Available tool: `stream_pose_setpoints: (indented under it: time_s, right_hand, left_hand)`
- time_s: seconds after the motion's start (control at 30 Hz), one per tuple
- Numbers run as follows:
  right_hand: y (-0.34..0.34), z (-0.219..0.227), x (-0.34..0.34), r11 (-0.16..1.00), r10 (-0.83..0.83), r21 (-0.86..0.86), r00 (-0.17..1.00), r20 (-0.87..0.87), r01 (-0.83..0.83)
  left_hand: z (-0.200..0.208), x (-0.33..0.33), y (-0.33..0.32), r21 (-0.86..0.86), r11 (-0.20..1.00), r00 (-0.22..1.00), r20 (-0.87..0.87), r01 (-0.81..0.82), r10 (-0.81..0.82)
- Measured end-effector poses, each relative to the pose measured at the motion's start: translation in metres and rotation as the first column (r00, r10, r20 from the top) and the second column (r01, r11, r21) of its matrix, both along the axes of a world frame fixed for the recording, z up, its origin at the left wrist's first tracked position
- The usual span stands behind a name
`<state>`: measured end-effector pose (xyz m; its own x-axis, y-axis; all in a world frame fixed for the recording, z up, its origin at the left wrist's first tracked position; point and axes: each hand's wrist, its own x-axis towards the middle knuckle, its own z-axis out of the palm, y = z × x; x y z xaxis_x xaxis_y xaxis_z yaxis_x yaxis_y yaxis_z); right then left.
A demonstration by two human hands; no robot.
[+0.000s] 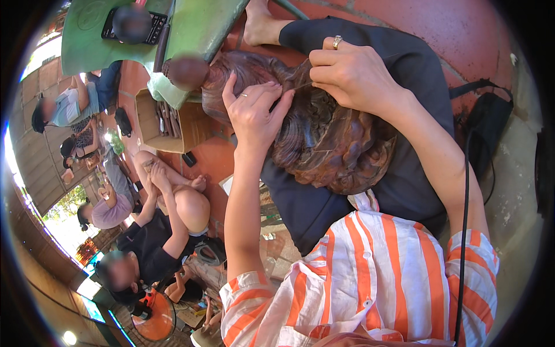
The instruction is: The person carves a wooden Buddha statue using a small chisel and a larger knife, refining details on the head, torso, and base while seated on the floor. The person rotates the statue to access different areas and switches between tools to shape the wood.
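A dark brown carved wooden statue (338, 136) lies across my lap, its rounded head (188, 72) toward the upper left. My left hand (254, 110) is pressed on the carving, its thumb and bent fingers gripping the wood and one finger raised. With closed fingers my right hand (352, 72) pinches a thin, narrow tool (303, 86) above the statue. The tool's far end comes close to my left thumb; whether the thumb touches it I cannot tell. What lies inside my right fingers is hidden.
A green plastic chair (225, 20) at the top bears a phone (155, 28). Below it stands a cardboard box (193, 130) with dark sticks. Several people sit at left, the nearest a person in black (153, 248). A black bag (488, 121) and a cable (464, 231) are at right.
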<state>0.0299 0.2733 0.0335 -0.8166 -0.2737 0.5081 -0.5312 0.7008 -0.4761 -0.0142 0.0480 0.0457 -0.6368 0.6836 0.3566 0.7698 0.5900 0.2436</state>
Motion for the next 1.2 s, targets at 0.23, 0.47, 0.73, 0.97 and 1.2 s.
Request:
stream_pose_setpoints:
  time_s: [0.23,0.47,0.73,0.97,1.2]
  right_hand:
    - [0.035,0.001,0.002,0.954,-0.211,-0.215,0.977,0.022,0.211]
    - [0.04,0.022,-0.004,0.888,-0.242,-0.397,0.97,0.027,0.233]
    - [0.057,0.032,0.004,-0.094,0.314,-0.952,0.916,0.249,0.292]
    - [0.063,0.032,0.005,-0.371,0.493,-0.852,0.856,0.156,0.369]
    - [0.059,0.01,0.004,0.193,0.337,-0.964,0.91,0.242,0.185]
  left_hand:
    - [0.017,0.011,-0.026,0.015,0.999,0.999,-0.018,-0.044,0.045]
    - [0.004,0.043,-0.066,0.157,0.942,0.952,-0.023,-0.297,0.304]
    - [-0.013,0.074,-0.056,0.345,0.812,0.882,0.202,-0.47,0.425]
    - [-0.013,0.076,-0.048,0.376,0.813,0.895,0.187,-0.446,0.404]
    - [-0.009,0.071,-0.041,0.341,0.843,0.909,0.178,-0.416,0.376]
